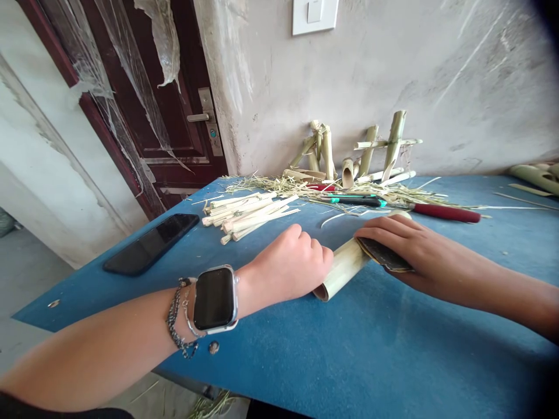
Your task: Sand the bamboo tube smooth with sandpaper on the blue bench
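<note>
Left grip (290, 262) curled against the bamboo tube (343, 269); right grip (393, 241) pressed around a dark abrasive sheet (384, 255) on it. Risk: slack pressure could let the tube roll on the worktop (349, 361).

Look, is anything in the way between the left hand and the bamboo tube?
No, nothing is. The left hand is right up against the bamboo tube, with no gap showing. The sandpaper is at the tube's other end, under the right hand.

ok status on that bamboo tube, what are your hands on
Left hand against bamboo tube. Right hand on top, dark sheet pressed to it. Cut sticks beyond.
</note>
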{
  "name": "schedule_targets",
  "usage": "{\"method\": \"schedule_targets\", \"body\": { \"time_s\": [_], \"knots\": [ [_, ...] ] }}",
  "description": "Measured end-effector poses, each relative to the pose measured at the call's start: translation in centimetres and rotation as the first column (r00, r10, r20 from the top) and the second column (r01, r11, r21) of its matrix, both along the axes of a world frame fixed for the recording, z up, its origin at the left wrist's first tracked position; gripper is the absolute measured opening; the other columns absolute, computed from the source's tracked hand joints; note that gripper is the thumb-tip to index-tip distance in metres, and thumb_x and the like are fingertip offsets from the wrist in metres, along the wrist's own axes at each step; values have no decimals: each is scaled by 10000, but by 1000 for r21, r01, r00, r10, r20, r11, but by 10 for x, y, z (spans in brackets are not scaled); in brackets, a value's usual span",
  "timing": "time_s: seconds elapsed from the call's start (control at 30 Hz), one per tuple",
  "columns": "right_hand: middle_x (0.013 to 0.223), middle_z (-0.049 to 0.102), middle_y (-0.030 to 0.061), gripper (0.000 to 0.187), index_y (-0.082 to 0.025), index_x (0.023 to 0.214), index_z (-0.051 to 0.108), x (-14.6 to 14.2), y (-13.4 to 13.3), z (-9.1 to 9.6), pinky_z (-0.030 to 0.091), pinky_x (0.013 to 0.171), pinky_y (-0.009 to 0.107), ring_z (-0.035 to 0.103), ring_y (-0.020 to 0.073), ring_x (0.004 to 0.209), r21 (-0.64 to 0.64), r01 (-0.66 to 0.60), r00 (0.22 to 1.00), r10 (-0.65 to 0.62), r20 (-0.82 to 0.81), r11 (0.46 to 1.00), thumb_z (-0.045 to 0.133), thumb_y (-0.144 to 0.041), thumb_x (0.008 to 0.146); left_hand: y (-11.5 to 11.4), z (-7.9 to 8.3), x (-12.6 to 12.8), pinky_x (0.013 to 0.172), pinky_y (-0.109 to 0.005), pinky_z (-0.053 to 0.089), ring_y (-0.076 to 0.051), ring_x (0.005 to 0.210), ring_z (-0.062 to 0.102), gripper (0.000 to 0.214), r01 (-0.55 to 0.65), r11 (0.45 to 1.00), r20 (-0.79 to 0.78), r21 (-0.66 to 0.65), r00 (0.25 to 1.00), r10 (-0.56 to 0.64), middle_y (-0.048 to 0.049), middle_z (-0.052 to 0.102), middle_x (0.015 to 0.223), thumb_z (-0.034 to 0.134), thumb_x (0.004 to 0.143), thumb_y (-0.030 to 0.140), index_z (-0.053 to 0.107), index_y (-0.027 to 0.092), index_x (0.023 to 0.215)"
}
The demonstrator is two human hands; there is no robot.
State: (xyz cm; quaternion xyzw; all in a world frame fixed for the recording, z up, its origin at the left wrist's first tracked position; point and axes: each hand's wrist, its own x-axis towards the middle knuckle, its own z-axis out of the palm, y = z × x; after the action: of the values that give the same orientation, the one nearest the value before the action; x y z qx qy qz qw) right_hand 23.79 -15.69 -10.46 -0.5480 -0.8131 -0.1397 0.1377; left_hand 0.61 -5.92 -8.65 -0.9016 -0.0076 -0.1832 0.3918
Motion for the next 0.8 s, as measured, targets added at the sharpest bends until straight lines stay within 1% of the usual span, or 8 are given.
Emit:
{"method": "schedule_targets", "body": {
  "time_s": [0.1,0.23,0.5,0.67,0.8],
  "knots": [
    [1186,529,74,456,-253,1269,438,1,0,0,466,856,468,497,294,1077,-14,4,1000,-4,-8,1000,453,-217,814,1,-1,0,481,-291,242,-156,470,464,183,12,999,26,46,1000,-13,4,491,533,437,707,10,515,170,663],
    [1207,519,74,472,-257,1285,421,2,0,0,462,861,469,486,298,1093,-32,3,1000,-3,-7,999,452,-221,815,2,-2,0,480,-282,240,-155,470,461,164,11,998,33,62,999,-14,15,486,538,443,705,18,496,167,662],
    [1210,516,71,483,-267,1287,415,2,-1,0,466,858,473,488,302,1090,-36,3,1000,-3,-2,999,449,-226,807,-2,-3,-1,500,-291,258,-162,507,477,146,-15,1000,7,7,1000,15,12,488,559,462,752,38,496,166,689],
    [1209,511,73,474,-256,1273,423,2,0,-1,462,869,464,481,297,1097,-33,-1,1000,1,4,999,453,-216,801,-5,-3,-1,499,-291,250,-166,505,475,152,-39,999,3,-3,999,39,13,474,556,469,744,30,481,167,678],
    [1194,520,75,457,-249,1263,434,1,0,0,464,866,456,487,291,1089,-45,-1,1000,0,-2,999,450,-214,808,-8,-4,-1,501,-289,244,-165,505,471,152,-51,999,15,0,999,51,10,470,565,447,766,35,475,163,689]
  ]
}}
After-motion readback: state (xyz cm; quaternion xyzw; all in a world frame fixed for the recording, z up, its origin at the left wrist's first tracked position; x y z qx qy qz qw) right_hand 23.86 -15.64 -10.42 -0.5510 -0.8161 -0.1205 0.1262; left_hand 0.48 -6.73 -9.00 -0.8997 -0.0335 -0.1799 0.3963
